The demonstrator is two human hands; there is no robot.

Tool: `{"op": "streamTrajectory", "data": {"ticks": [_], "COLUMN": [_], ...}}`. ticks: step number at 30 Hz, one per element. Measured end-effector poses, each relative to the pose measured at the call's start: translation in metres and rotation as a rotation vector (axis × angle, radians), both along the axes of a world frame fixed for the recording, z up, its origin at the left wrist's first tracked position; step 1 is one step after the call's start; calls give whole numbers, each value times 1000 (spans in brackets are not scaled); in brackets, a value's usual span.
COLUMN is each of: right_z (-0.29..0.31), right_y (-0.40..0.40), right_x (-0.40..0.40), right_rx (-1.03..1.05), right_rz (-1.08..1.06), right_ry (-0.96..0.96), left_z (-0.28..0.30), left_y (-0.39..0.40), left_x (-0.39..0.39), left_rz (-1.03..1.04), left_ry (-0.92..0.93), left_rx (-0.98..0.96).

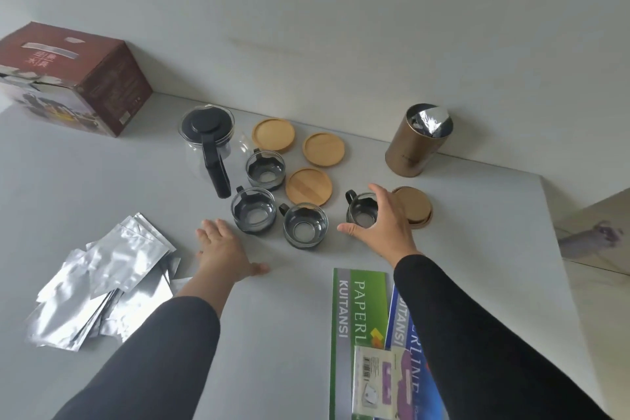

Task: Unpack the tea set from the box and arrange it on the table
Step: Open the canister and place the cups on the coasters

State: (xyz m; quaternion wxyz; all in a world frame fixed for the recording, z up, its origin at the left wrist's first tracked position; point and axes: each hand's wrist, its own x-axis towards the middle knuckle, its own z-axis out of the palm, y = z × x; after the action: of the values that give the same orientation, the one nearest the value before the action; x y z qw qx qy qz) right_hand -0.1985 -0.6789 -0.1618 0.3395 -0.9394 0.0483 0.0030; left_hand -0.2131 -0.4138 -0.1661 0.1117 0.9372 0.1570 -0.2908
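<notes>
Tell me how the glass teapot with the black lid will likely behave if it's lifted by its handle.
The teapot looks like thin clear glass, so it is probably fragile and light while empty. Its black handle sticks out to one side, so it may tilt away from the grip. The lid might be loose; seating cannot be confirmed.

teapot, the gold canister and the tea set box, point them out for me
teapot [204, 123]: head view, on its black lid
gold canister [414, 150]: head view, on its side wall
tea set box [112, 85]: head view, on its dark red side panel

Dark red box [68, 78], tan wooden coasters [273, 134], gold canister [414, 150], silver sachets [102, 283].
</notes>
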Motion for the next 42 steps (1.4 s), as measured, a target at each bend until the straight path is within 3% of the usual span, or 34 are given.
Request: {"op": "streamTrajectory", "data": {"ticks": [8, 19, 34, 38, 42], "right_z": [-4, 12, -14, -10, -15], "right_y": [11, 51, 56, 54, 66], "right_x": [9, 117, 153, 139, 113], "right_rx": [153, 229, 152, -29, 21], "right_rz": [-126, -71, -6, -38, 4], "right_ry": [-73, -172, -107, -276, -379], "left_z": [-2, -10, -9, -7, -10], "left_y": [2, 4, 2, 2, 8], "left_x": [0, 0, 0, 0, 4], "left_rz": [5, 10, 59, 54, 79], "left_ry": [-12, -38, -20, -23, 9], "left_rx": [-19, -53, -118, -108, -61]}}
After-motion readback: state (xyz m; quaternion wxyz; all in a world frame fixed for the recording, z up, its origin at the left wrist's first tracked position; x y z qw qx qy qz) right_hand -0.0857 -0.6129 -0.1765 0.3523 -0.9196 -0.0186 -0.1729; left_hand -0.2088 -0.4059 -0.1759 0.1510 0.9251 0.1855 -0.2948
